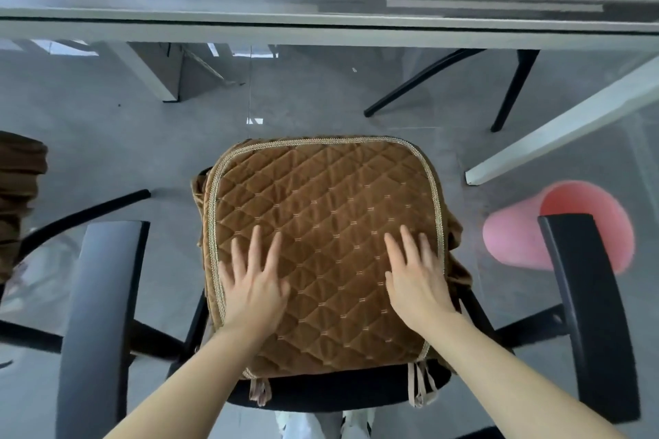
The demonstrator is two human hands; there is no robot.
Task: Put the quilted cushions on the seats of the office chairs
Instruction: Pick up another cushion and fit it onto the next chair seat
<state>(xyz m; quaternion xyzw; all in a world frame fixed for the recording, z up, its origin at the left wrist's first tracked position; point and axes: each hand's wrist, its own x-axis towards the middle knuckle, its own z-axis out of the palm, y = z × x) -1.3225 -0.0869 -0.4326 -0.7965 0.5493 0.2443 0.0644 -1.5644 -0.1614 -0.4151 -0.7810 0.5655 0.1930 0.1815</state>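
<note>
2 hands, left [254, 287] and right [415, 278], press flat, fingers spread, on a brown cushion [328, 224] covering an office chair [338, 392] seat.

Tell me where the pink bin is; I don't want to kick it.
In the head view, the pink bin stands on the floor at right, just beyond the chair's right armrest.

Left hand [251, 281] and right hand [415, 276] lie flat, palms down, fingers spread.

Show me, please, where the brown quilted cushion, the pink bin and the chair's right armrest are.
brown quilted cushion [328, 210]: head view, centre of its quilted top.
pink bin [517, 239]: head view, outer side wall.
right armrest [588, 296]: head view, middle of its pad.
</note>
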